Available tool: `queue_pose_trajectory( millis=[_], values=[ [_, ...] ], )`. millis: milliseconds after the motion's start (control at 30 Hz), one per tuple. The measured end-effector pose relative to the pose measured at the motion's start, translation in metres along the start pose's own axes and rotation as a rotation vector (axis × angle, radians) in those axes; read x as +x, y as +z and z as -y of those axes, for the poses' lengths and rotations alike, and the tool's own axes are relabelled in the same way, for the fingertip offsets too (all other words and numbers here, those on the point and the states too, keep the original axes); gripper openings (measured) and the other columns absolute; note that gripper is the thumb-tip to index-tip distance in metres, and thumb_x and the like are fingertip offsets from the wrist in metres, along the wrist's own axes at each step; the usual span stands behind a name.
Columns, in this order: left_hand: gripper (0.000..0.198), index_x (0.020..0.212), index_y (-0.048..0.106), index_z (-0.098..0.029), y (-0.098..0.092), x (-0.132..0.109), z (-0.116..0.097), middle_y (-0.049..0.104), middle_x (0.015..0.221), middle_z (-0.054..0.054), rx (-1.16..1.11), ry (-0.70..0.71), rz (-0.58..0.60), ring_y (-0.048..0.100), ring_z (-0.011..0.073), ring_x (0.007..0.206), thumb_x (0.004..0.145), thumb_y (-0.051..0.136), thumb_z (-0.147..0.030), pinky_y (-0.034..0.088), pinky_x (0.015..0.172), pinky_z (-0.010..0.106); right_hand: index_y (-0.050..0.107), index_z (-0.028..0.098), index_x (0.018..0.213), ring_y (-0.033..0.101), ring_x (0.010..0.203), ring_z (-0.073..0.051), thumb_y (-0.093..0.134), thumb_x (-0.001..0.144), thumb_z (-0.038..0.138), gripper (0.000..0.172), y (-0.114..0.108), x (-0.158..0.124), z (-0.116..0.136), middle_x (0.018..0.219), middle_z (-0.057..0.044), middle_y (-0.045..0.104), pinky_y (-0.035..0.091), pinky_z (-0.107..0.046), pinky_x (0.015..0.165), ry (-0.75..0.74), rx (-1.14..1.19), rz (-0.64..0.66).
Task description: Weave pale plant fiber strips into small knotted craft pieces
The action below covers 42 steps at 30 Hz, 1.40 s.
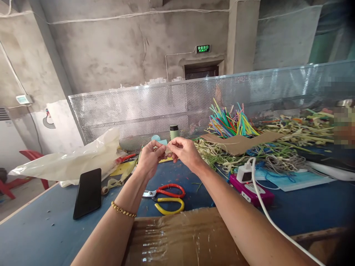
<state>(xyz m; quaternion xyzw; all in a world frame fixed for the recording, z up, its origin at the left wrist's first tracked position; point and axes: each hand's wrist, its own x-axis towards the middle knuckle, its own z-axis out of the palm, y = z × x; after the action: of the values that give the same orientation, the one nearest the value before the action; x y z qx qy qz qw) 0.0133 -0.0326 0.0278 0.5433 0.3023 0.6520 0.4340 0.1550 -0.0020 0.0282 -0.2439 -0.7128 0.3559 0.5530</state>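
Out over the table, my left hand and my right hand meet, thumbs and forefingers pinched together. A small pale piece shows between the fingertips; its kind cannot be made out, and the fingers cover most of it. Just behind the hands is a light blue item, partly hidden, and a green bottle with a black cap stands upright there. Nearer to me, below the hands, lie scissors with one red and one yellow handle.
A black phone and a pale plastic bag lie left. Cardboard covers the near edge. To the right are a purple power strip with a white cable, a blue mask, coloured stems and dried strands. Perforated metal stands behind.
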Motion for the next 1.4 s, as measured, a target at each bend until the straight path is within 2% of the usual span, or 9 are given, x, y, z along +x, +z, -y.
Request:
queue_pose_trajectory(
  millis=[200,400,600,700,933,1067,1233,1333,1400],
  values=[
    [0.022,0.069,0.05,-0.017,-0.0013,0.0002,0.0,0.057,0.06,-0.003,-0.002,-0.018,0.012,0.061,0.0106,0.06,0.073,0.072,-0.018,0.05,0.069,0.028,0.058,0.018,0.074,0.055,0.046,-0.011,0.063,0.079,0.027,0.012,0.001,-0.0003,0.004,0.058,0.001,0.06,0.049,-0.022,0.04,0.013,-0.011,-0.015],
    [0.021,0.066,0.049,-0.016,-0.0023,0.0023,0.0007,0.056,0.061,-0.001,0.017,-0.021,-0.023,0.06,0.0109,0.059,0.074,0.068,-0.016,0.051,0.069,0.03,0.059,0.018,0.076,0.056,0.046,-0.011,0.062,0.079,0.029,0.012,0.0003,0.0004,0.0022,0.058,0.0,0.061,0.049,-0.022,0.039,0.022,-0.03,-0.017],
    [0.02,0.083,0.064,-0.011,-0.0027,0.0014,-0.0034,0.067,0.073,0.006,0.025,-0.085,0.139,0.065,0.0147,0.065,0.069,0.075,-0.02,0.051,0.071,0.031,0.061,0.018,0.076,0.054,0.043,-0.011,0.062,0.081,0.029,0.012,-0.002,0.0014,-0.0027,0.058,0.001,0.061,0.045,-0.022,0.039,-0.022,-0.144,0.002],
    [0.018,0.076,0.064,-0.011,-0.002,0.0009,-0.0014,0.067,0.068,0.005,0.108,-0.015,0.069,0.065,0.0151,0.062,0.068,0.077,-0.022,0.05,0.069,0.03,0.064,0.017,0.075,0.054,0.045,-0.012,0.058,0.085,0.031,0.017,-0.0043,0.0015,-0.002,0.054,0.001,0.058,0.044,-0.023,0.042,-0.026,-0.192,0.023],
    [0.019,0.068,0.062,-0.014,-0.0033,0.0023,-0.0004,0.065,0.062,0.002,0.145,0.034,-0.012,0.065,0.015,0.058,0.066,0.079,-0.023,0.049,0.062,0.028,0.073,0.019,0.078,0.054,0.068,-0.014,0.057,0.089,0.026,0.02,-0.005,0.0002,0.0002,0.075,-0.003,0.06,0.041,-0.027,0.064,-0.363,-0.598,-0.116],
    [0.022,0.066,0.063,-0.014,-0.0039,0.0024,0.0006,0.064,0.06,0.001,0.145,0.038,0.032,0.064,0.0144,0.058,0.062,0.082,-0.024,0.049,0.062,0.028,0.071,0.02,0.075,0.052,0.071,-0.015,0.056,0.091,0.026,0.023,-0.0047,-0.0009,0.0006,0.076,-0.004,0.057,0.04,-0.028,0.066,-0.432,-0.683,-0.177],
    [0.021,0.069,0.065,-0.014,-0.0018,0.0019,0.0026,0.066,0.063,0.002,0.105,0.041,0.077,0.064,0.0137,0.06,0.062,0.082,-0.024,0.048,0.065,0.028,0.071,0.02,0.081,0.054,0.069,-0.015,0.056,0.092,0.031,0.022,-0.0074,0.0038,-0.0023,0.078,-0.004,0.06,0.04,-0.028,0.063,-0.4,-0.579,-0.184],
    [0.022,0.07,0.064,-0.014,-0.0014,0.0032,0.0037,0.064,0.06,0.001,0.053,0.035,0.011,0.064,0.0138,0.06,0.062,0.082,-0.024,0.047,0.063,0.027,0.069,0.018,0.084,0.055,0.064,-0.015,0.051,0.094,0.038,0.028,-0.009,0.0055,-0.0023,0.075,-0.005,0.063,0.039,-0.027,0.058,-0.291,-0.501,-0.222],
    [0.022,0.071,0.063,-0.014,-0.0019,0.0048,0.0047,0.063,0.059,-0.001,-0.001,0.04,-0.044,0.064,0.014,0.061,0.061,0.081,-0.023,0.047,0.065,0.027,0.065,0.018,0.075,0.054,0.058,-0.015,0.051,0.093,0.043,0.035,-0.0082,0.0047,-0.0011,0.065,-0.005,0.061,0.037,-0.027,0.054,-0.187,-0.496,-0.246]
  ],
)
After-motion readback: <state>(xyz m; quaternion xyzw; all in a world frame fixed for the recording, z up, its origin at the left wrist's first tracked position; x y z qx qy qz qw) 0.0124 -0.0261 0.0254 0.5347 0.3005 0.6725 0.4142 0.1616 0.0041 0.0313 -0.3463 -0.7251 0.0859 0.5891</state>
